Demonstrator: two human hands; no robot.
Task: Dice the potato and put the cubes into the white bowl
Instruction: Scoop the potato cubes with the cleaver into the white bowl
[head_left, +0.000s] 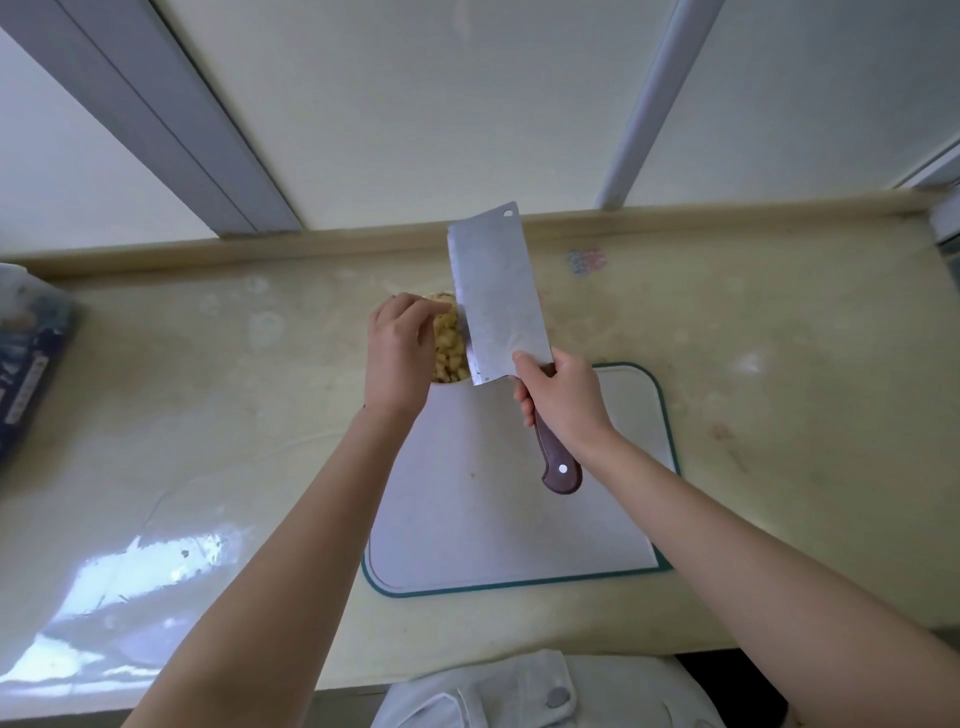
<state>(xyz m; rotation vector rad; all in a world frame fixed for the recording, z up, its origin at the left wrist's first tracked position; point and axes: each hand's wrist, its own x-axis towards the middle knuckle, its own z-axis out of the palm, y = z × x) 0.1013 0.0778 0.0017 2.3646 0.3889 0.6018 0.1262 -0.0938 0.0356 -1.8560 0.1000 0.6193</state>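
Cleaver (496, 291) gripped by handle in right hand (563, 400), blade raised over white bowl (448, 382). Potato cubes (451, 348) piled in bowl, just past cutting board (519, 519) far-left corner. Left hand (397, 358) held over bowl, fingers bent toward blade; pinch cannot be told. Package (26, 364) at countertop (208, 415) left edge, print unreadable.

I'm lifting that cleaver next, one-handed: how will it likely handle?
Probably front-heavy: the cleaver carries a broad blade dwarfing the brown handle that the right hand grips. Likely rigid, since the blade shows no bend. The smooth handle might slip when wet.
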